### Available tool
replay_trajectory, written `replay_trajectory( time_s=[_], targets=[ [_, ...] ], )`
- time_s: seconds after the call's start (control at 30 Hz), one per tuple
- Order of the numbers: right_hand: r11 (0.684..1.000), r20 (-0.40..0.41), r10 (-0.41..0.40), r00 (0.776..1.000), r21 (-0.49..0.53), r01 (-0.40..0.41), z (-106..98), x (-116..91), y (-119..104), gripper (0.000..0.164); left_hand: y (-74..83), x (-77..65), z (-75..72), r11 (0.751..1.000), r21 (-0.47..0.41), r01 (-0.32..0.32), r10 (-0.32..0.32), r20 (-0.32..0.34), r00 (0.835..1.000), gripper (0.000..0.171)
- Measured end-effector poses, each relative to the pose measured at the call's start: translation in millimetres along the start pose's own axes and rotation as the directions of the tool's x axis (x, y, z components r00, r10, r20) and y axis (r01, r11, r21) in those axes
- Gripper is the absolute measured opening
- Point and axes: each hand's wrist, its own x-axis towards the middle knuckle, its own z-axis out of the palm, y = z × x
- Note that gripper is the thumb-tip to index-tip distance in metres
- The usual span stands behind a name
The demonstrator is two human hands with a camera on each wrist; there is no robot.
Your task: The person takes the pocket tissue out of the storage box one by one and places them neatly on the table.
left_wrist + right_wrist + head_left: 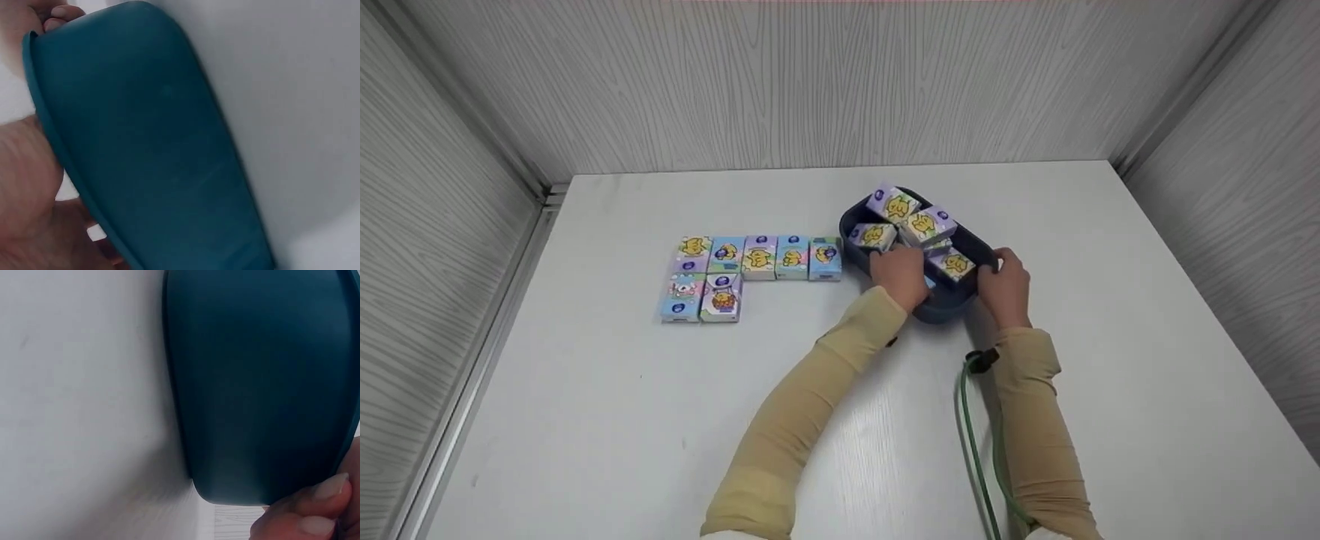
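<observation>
A dark teal-blue oblong plastic tub (943, 309) stands on the table, holding several small cartoon-printed boxes (928, 225) piled loosely. My left hand (901, 277) reaches over its near rim, fingers down among the boxes. Those fingertips are hidden, so what they hold does not show. In the left wrist view, the palm (25, 191) lies against the rim. My right hand (1006, 289) grips the tub's right end; in the right wrist view its curled fingers (323, 495) are at the rim. Left of the tub, similar boxes (759, 257) lie edge to edge, several in an upper row and two (721, 298) below.
The white tabletop (607, 420) is bounded by a grey wood-grain panel (825, 90) at the back and more panels at the sides. A green cable (976, 450) runs along the right forearm from a black wrist mount (981, 361).
</observation>
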Motion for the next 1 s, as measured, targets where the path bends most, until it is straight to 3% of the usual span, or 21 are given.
replay_trajectory(
  time_s=[0.17, 0.47, 0.73, 1.0],
  targets=[
    [1.0, 0.003, -0.008, 1.0, 0.012, 0.008, -1, -2, -4, 0.035, -1.2, 0.3, 0.6, 1.0, -0.017, 0.009, -0.01, -0.038, 0.999, 0.05],
    [1.0, -0.01, -0.009, 1.0, 0.007, 0.009, -1, 1, -6, 0.035, -6.3, -0.7, 0.0, 0.995, -0.07, -0.07, 0.061, -0.13, 0.99, 0.077],
    [1.0, -0.006, -0.004, 1.0, 0.007, 0.004, 2, -1, -5, 0.036, -10.8, -6.6, 1.2, 0.982, -0.038, -0.183, 0.168, -0.248, 0.954, 0.075],
    [1.0, -0.009, -0.013, 1.0, 0.0, 0.013, 0, -1, -2, 0.036, -20.5, -21.9, -2.2, 0.96, -0.105, -0.259, 0.218, -0.302, 0.928, 0.067]
  ],
)
